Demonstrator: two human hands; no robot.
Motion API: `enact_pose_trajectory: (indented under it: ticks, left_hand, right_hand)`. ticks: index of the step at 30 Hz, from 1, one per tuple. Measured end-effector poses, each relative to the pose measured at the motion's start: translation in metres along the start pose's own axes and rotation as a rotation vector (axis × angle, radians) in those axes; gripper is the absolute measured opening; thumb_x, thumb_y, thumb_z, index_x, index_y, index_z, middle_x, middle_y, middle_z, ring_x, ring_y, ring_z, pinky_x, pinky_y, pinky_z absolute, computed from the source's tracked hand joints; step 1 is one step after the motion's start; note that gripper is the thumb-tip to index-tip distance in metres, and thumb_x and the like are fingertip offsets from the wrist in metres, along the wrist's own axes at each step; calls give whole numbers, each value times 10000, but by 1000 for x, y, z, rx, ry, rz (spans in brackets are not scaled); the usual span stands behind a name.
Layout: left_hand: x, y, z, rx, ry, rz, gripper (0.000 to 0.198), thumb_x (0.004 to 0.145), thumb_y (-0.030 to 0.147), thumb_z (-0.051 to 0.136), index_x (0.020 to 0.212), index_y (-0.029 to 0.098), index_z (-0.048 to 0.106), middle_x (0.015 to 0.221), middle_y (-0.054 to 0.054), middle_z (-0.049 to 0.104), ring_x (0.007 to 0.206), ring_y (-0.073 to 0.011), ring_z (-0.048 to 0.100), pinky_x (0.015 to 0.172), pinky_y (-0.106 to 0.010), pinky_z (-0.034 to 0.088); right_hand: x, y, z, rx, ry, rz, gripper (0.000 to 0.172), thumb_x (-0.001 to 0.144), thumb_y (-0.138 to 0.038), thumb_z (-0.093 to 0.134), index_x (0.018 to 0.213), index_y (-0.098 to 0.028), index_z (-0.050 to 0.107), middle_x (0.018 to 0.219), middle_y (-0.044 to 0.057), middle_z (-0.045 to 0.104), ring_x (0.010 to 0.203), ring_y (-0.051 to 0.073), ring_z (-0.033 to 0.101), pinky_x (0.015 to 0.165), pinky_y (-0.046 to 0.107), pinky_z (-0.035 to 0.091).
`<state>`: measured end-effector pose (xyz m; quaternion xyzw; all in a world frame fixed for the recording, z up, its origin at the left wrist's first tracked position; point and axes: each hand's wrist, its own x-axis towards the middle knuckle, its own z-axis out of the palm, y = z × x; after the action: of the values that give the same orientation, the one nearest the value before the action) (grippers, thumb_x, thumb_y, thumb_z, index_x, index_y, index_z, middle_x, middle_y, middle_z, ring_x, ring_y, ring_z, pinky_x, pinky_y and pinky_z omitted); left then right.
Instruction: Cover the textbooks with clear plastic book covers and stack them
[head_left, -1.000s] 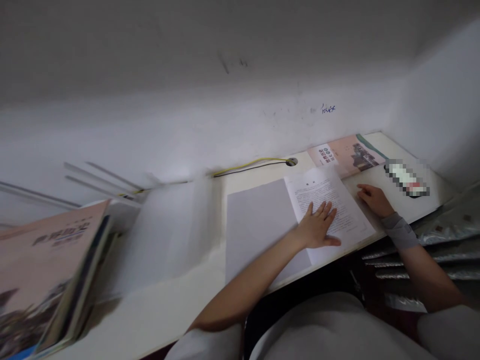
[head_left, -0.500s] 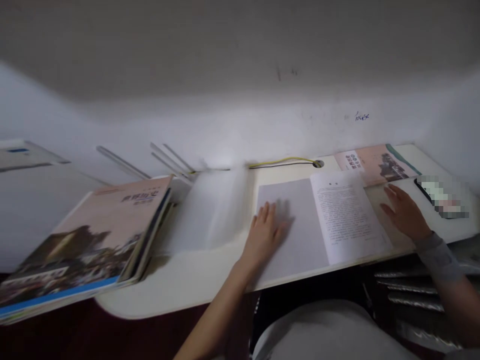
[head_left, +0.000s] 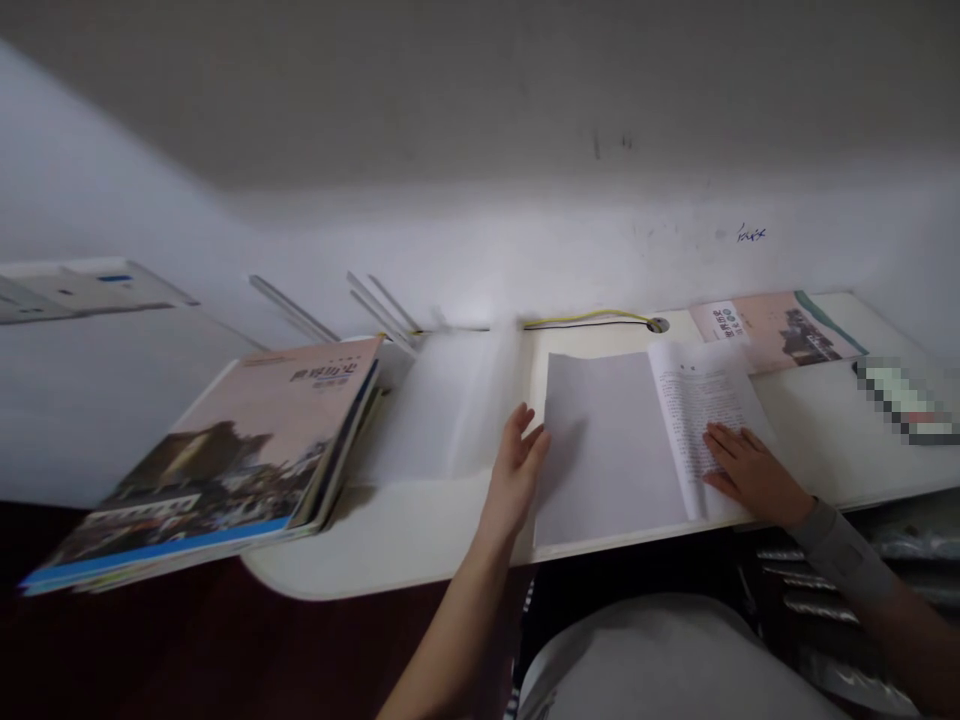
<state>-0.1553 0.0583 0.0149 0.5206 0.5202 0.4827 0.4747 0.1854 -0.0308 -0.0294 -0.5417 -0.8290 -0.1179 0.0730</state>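
An open booklet lies on the white desk [head_left: 390,550], with a blank grey left page [head_left: 607,440] and a printed right page [head_left: 697,400]. My left hand [head_left: 517,465] stands edge-on at the blank page's left border, fingers stretched and holding nothing. My right hand [head_left: 750,470] lies flat on the lower part of the printed page, fingers spread. A grey cuff covers that wrist.
A stack of pink-covered textbooks [head_left: 247,450] lies at the desk's left end, overhanging its edge. Another pink textbook [head_left: 780,330] lies at the back right, a pixelated object [head_left: 904,400] further right. A yellow cable [head_left: 585,320] runs along the wall to a desk hole.
My left hand slid from the printed page leftward across the blank page to its left edge. My right hand moved from the bare desk onto the printed page. The view panned left.
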Motion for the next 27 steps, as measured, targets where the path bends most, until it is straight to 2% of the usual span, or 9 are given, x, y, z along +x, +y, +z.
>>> enact_pose_trajectory:
  ticks: [3,5,8,11,15,18,21,24,27]
  left_hand:
    - [-2,7,9,-168,10,12,612,817,462,574,1358,251,380,1437,-136,391,1201,-242,519,1006,-409,411]
    - [-4,9,15,-188,-45,-31,604,837,519,511,1335,187,425,1390,-161,451,1164,-263,548,983,-433,431]
    - [-8,8,18,55,-259,-24,617,883,575,363,1285,130,504,1320,-155,533,1201,-286,512,1025,-459,382]
    - [-13,3,12,382,-477,123,580,928,530,267,1344,172,455,1373,-99,493,1300,-252,406,1096,-442,282]
    - [-13,-8,-5,816,-514,266,571,945,490,203,1401,188,367,1456,-89,383,1399,-266,194,1120,-541,129]
    - [-10,-15,-21,1025,-642,354,546,944,495,192,1375,242,411,1453,-65,391,1414,-286,111,1096,-611,81]
    - [-7,-19,-34,1141,-712,404,559,929,530,217,1375,256,414,1456,-77,383,1410,-319,105,1069,-647,113]
    - [-7,-22,-40,1192,-708,434,596,909,563,265,1411,253,349,1484,-98,328,1406,-336,119,1057,-653,142]
    - [-8,-26,-42,1209,-685,453,587,909,548,287,1415,254,338,1476,-107,341,1404,-327,140,1057,-647,150]
  right_hand:
    - [0,0,-1,22,2,2,503,938,-392,372,1327,-80,440,1375,198,464,1276,268,418,1022,466,335]
    - [0,0,-1,29,1,5,504,938,-388,375,1333,-82,434,1378,199,460,1282,268,412,1022,462,337]
    - [0,-1,0,23,-10,8,507,937,-390,381,1319,-63,446,1375,203,462,1277,273,417,1020,455,344]
    - [0,-1,0,22,-9,6,509,938,-393,378,1314,-58,451,1373,207,462,1279,274,415,1021,450,345]
    - [0,-1,0,25,-2,-1,518,936,-396,378,1335,-70,431,1375,208,460,1282,272,412,1025,449,341]
    - [-2,1,0,19,-2,-12,522,938,-396,371,1357,-87,409,1379,196,460,1283,268,412,1028,456,333]
    - [-6,5,-2,3,-4,-5,513,941,-396,362,1352,-94,419,1375,189,468,1275,268,421,1030,466,319]
    - [-10,9,-5,-16,-15,12,519,946,-416,340,1333,-84,439,1363,190,481,1264,268,433,1032,469,308]
    - [-12,12,-9,-29,-36,20,523,949,-424,331,1323,-79,451,1362,194,481,1255,270,442,1032,479,297]
